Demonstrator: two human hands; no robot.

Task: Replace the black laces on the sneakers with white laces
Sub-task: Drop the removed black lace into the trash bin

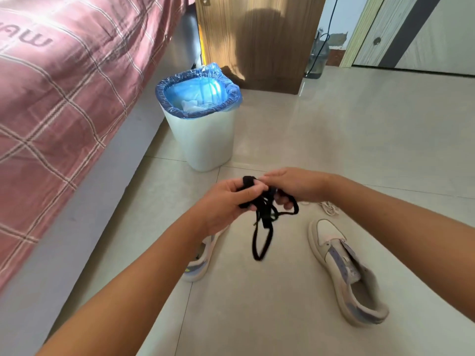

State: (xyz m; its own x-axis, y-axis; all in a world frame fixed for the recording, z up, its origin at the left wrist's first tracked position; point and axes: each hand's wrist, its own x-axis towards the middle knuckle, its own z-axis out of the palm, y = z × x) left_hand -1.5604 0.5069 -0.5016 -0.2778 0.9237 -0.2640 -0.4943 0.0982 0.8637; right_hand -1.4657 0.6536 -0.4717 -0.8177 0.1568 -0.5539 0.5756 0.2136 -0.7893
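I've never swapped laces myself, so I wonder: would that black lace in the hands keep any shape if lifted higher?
Probably not. The black lace droops in a long loop below the left hand and right hand, so it looks floppy. It seems light, since fingers alone hold the bundle. It may tangle easily, as strands already cross.

Both hands, left (226, 201) and right (295, 187), are holding laces (262, 227) between them. One sneaker (347, 273) is lying on the floor (334, 137) right of the hands, another (200, 258) under the left. A bin (205, 140) is standing beyond them, a bed (56, 104) lying leftward.
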